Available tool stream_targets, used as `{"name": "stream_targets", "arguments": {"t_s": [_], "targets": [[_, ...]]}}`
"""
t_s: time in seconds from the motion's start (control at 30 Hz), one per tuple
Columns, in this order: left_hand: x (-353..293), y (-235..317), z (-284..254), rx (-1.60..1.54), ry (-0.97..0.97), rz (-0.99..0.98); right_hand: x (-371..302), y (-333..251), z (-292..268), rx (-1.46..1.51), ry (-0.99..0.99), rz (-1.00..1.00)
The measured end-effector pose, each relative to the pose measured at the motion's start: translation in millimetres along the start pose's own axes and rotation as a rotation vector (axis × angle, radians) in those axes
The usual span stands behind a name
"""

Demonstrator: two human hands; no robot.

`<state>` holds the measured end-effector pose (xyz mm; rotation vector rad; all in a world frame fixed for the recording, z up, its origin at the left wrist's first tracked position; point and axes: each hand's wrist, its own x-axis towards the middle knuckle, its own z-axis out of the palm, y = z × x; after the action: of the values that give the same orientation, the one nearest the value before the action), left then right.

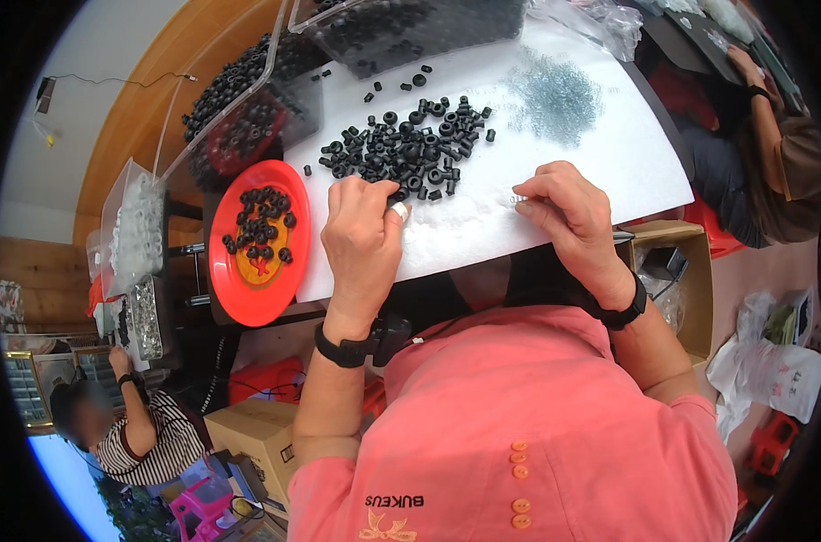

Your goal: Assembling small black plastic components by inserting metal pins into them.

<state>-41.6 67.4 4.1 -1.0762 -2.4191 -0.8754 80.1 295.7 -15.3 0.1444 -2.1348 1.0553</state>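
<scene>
My left hand (361, 239) is closed at the near edge of a pile of small black plastic or rubber pieces (410, 149); a white wrap (400, 210) covers its thumb tip. What its fingertips hold, if anything, is hidden. To the right, my right hand (569, 212) pinches a tiny metal spring (516, 198) between thumb and forefinger, above the white work surface (483, 230). Beyond that hand lies a spread heap of small silvery springs (555, 95).
A red plate (293, 217) with black pieces stands left of my left hand. Clear bins (410, 41) (239, 117) of black pieces border the far and left sides. An open cardboard box (695, 289) sits low at right. Other people (162, 429) (772, 172) sit at both sides.
</scene>
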Motion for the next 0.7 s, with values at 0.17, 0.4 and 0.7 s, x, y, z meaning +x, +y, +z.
{"name": "stream_targets", "arguments": {"t_s": [0.17,0.4,0.7], "targets": [[0.5,-0.7,0.6,0.055,0.048,0.074,-1.3,-2.4,-2.4,0.025,-0.009,0.022],[-11.9,41.6,6.1,-0.087,-0.047,0.180,-0.9,0.5,-3.8,0.023,-0.044,0.008],[-15.6,50.1,21.2,-0.229,-0.040,0.141,1.6,-20.7,15.1,0.062,-0.083,-0.054]]}}
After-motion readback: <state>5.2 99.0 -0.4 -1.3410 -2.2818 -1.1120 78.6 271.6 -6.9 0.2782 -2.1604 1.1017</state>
